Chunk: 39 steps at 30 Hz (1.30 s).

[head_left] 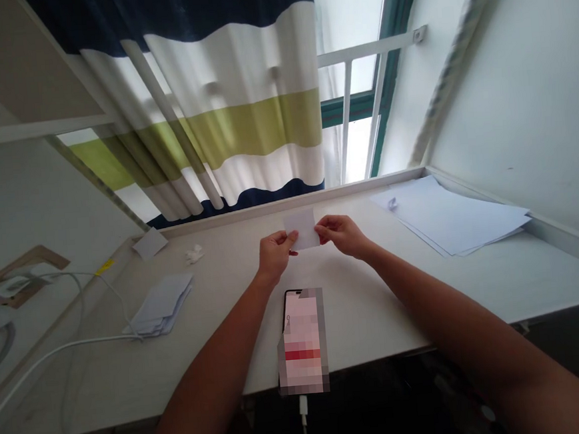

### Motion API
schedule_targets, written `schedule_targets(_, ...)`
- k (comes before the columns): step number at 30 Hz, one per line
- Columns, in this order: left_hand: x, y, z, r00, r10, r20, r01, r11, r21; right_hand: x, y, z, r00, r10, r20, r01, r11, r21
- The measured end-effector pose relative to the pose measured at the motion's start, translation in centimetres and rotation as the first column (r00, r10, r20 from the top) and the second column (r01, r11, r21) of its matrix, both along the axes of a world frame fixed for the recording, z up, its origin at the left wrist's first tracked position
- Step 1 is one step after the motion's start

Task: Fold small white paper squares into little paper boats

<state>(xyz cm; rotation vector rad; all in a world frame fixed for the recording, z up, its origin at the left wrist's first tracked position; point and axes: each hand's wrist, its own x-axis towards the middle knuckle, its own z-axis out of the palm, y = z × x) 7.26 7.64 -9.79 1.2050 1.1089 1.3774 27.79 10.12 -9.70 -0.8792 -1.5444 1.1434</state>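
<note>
A small white piece of paper (pixel 303 228) is held up just above the white desk (pixel 376 304), between both of my hands. My left hand (pixel 274 253) pinches its left edge with thumb and fingers closed. My right hand (pixel 341 233) pinches the right edge the same way. Below the hands a phone (pixel 302 340) lies flat near the desk's front edge, screen lit, with a white cable plugged into its near end.
A stack of white sheets (pixel 452 217) lies at the right by the wall. A pile of small folded papers (pixel 162 306) and a crumpled scrap (pixel 195 254) lie at the left, with white cables (pixel 79 344). A striped curtain (pixel 221 115) hangs behind.
</note>
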Motion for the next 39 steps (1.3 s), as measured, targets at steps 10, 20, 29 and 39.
schedule_targets(10, -1.9, -0.3, -1.0, 0.996, 0.069, -0.052, -0.069, 0.998, 0.007, 0.6, 0.5, -1.0, 0.956, -0.272, -0.111, 0.264, 0.961, -0.078)
schedule_targets(20, -1.3, -0.8, -1.2, 0.998, -0.051, 0.045, 0.053, 0.998, -0.046, -0.6, -1.0, -1.6, 0.997, 0.073, -0.023, -0.075, 0.995, -0.061)
schedule_targets(29, -1.9, -0.6, -1.0, 0.984, -0.149, 0.101, 0.153, 0.988, -0.036, -0.6, -1.2, -1.9, 0.971, 0.078, -0.228, -0.128, 0.968, -0.215)
schedule_targets(39, -1.4, -1.0, -1.0, 0.990, -0.128, -0.062, 0.136, 0.981, 0.138, -0.6, -1.4, -1.5, 0.968, 0.076, -0.239, -0.134, 0.962, -0.236)
